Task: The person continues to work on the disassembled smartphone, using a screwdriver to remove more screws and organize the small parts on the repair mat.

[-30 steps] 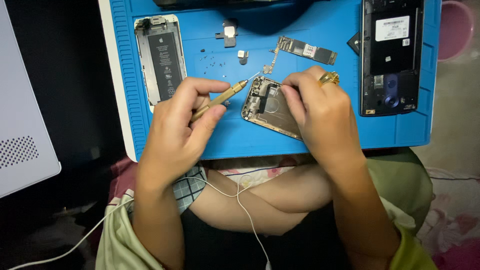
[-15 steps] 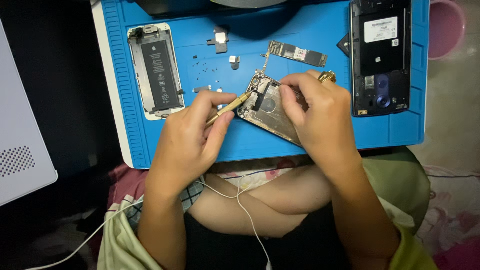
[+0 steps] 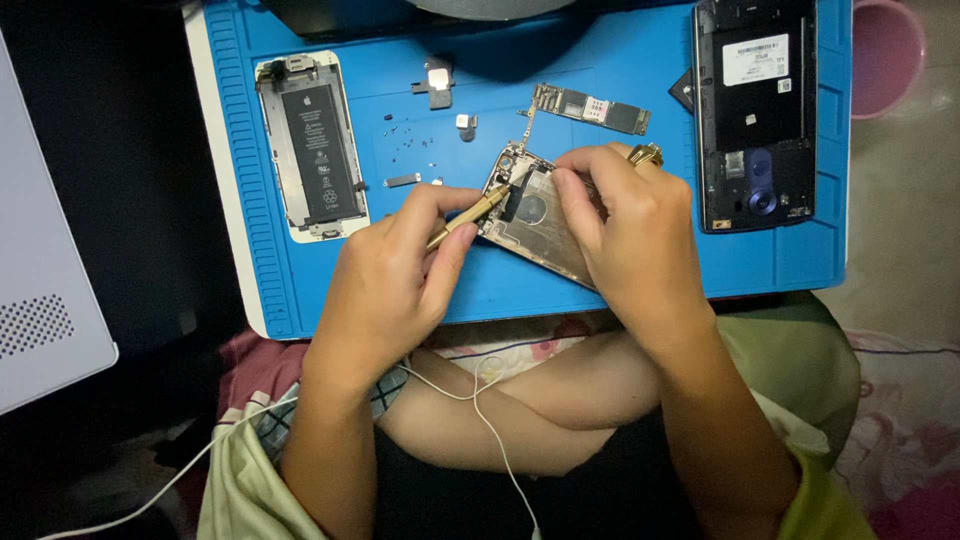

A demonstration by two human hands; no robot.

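Note:
An opened phone housing (image 3: pixel 535 222) lies tilted on the blue work mat (image 3: pixel 640 280). My left hand (image 3: pixel 390 280) grips a gold-coloured screwdriver (image 3: pixel 470 216); its tip rests inside the upper left corner of the housing. My right hand (image 3: pixel 630 235), with a gold ring on one finger, presses down on the housing from the right and covers its right half.
On the mat lie a phone frame with a black battery (image 3: pixel 312 145) at the left, a larger black opened phone (image 3: pixel 755 110) at the right, a narrow circuit board (image 3: pixel 590 108), small metal parts and screws (image 3: pixel 420 140). White earphone cable (image 3: pixel 480 400) crosses my lap. A pale box (image 3: pixel 40 300) is far left, a pink container (image 3: pixel 885 55) top right.
The view has shifted a little. The screwdriver tip has moved further into the housing's upper left corner. My right hand stays on the housing.

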